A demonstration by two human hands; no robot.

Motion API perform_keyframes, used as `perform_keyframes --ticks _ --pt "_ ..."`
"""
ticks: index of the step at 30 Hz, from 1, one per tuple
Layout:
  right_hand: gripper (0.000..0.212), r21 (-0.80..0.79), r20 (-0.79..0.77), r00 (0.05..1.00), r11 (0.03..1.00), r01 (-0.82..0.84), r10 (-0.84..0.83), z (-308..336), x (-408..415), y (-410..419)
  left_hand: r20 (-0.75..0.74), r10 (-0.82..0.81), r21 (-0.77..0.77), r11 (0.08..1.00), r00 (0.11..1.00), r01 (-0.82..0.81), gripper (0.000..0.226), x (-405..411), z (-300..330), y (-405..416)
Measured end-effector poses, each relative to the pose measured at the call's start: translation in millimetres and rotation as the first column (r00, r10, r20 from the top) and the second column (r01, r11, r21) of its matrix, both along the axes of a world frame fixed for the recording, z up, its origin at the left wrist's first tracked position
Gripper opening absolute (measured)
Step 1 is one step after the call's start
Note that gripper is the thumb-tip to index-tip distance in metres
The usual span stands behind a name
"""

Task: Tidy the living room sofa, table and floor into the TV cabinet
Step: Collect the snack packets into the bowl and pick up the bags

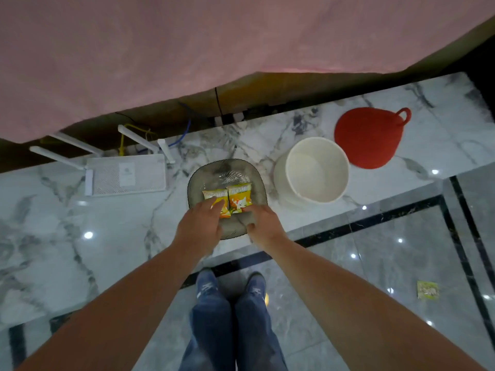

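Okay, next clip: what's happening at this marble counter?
A person stands at the marble cabinet top, both hands on two yellow snack packets lying side by side in a smoky glass dish. The left hand rests on the left packet; the right hand pinches the right one. Beside the dish sit a white bucket, a red woven mat and a white router. A green packet lies on the floor.

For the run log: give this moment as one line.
left hand on yellow snack packet | right hand on second yellow packet | both in smoky ribbed glass dish | green packet on floor
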State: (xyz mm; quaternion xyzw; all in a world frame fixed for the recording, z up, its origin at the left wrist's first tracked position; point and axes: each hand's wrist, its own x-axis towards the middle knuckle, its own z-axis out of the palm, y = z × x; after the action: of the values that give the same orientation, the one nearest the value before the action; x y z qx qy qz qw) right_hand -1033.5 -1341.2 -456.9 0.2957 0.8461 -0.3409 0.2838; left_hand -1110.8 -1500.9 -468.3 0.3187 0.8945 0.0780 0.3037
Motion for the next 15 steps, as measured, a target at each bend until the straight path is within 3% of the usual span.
perform_keyframes --ticks 6,15 --pt "0.061 -0.019 0.097 0.994 0.998 -0.053 0.055 50 19 7 0.069 -0.101 -0.103 0.989 0.992 0.108 0.056 -4 56 16" --pt "0.065 0.037 0.062 0.99 0.991 0.125 -0.127 119 64 29 0.109 -0.302 -0.114 0.943 0.947 0.314 0.042 3 124 62"
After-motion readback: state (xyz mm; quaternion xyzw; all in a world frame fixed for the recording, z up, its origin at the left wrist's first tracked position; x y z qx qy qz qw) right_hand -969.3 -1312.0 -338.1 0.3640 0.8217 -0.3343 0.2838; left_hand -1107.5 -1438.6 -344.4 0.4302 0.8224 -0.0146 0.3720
